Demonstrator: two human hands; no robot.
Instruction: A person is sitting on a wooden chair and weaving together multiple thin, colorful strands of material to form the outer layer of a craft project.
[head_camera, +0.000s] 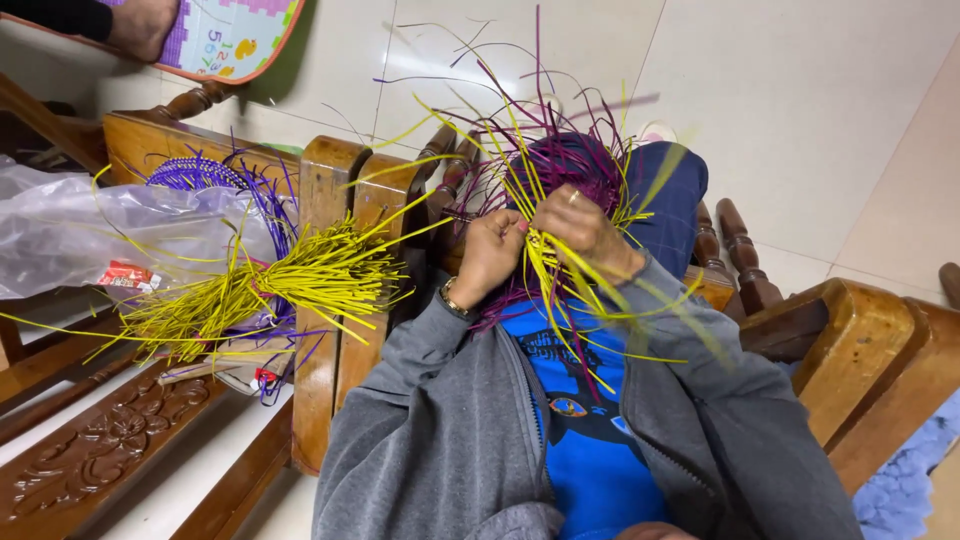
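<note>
Stiff yellow and purple plastic strips (545, 190), half-woven, pinched in both hands, left (490, 255) and right (580, 230).

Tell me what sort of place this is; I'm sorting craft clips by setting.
Probably a room in a home: carved wooden chairs on a pale tiled floor, with a child's play mat at the edge. Both hands, left hand and right hand, grip yellow and purple weaving strips.

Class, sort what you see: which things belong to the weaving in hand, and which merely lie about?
In use:
left hand
right hand
purple and yellow woven piece
loose yellow strips

Lying about:
clear plastic bag
purple woven disc
play mat
wooden chair arm
</note>
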